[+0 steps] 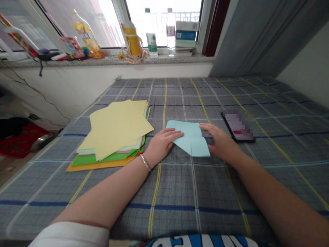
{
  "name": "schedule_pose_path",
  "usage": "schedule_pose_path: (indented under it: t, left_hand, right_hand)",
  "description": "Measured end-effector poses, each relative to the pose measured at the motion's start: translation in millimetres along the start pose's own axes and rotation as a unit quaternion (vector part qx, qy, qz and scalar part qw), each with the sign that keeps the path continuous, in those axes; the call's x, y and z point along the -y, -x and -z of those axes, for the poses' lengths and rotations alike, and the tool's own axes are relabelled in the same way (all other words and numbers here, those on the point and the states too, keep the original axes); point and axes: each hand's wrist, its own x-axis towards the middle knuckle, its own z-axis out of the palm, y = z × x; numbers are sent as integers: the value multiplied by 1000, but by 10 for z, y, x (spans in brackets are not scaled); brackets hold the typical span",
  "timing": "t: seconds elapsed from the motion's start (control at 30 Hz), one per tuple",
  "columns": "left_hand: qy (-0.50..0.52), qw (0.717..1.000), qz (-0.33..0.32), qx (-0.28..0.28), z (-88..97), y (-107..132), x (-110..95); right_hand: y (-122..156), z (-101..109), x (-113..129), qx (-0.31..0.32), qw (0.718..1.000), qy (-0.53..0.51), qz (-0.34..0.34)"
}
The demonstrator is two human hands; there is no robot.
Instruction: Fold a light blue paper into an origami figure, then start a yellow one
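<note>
A light blue sheet of paper point(191, 137) lies on the plaid bedspread in front of me, creased and partly folded, its lower left side slanting to a point. My left hand point(164, 140), with a silver bangle at the wrist, rests flat on the paper's left part, fingers stretched out. At the right edge, my right hand point(216, 139) has its fingers apart, fingertips close to the upper right corner and thumb near the lower right side. I cannot tell whether it touches the paper.
Left of my hands is a stack of coloured paper point(118, 127), yellow on top. A phone point(238, 127) lies to the right. The plaid bedspread point(177, 192) spreads underneath. Along the windowsill point(102, 61) stand bottles, a tube, boxes and small items.
</note>
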Motion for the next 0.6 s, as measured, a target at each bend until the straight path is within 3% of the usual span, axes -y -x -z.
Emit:
schedule_pose_path:
  t: [0.1, 0.17, 0.23, 0.3, 0.37, 0.47, 0.53, 0.6]
  left_hand:
    - [127, 992, -14, -26, 25, 6, -38]
    - [195, 978, 45, -58, 6, 13, -56]
    - [255, 949, 140, -124, -49, 9, -58]
    - [334, 894, 220, -202, -122, -13, -52]
    - [463, 821, 238, -235, -183, -51, -57]
    - [622, 707, 242, -232, -203, -107, -111]
    - [672, 664, 251, -211, -178, -123, -168]
    - [689, 645, 267, -194, -147, -121, -225]
  right_hand:
    - [24, -97, -103, -30, 998, -17, -50]
    - [47, -159, -164, -56, 993, -35, -101]
    - [58, -205, -207, -60, 985, -85, -140]
    - [53, -231, -225, -55, 973, -149, -165]
    - [35, -243, -216, -47, 960, -211, -178]
    - [5, -258, -176, -39, 939, -287, -184]
    - [-6, -274, -150, -40, 927, -324, -184]
    - [-13, -287, -130, -38, 919, -349, -179]
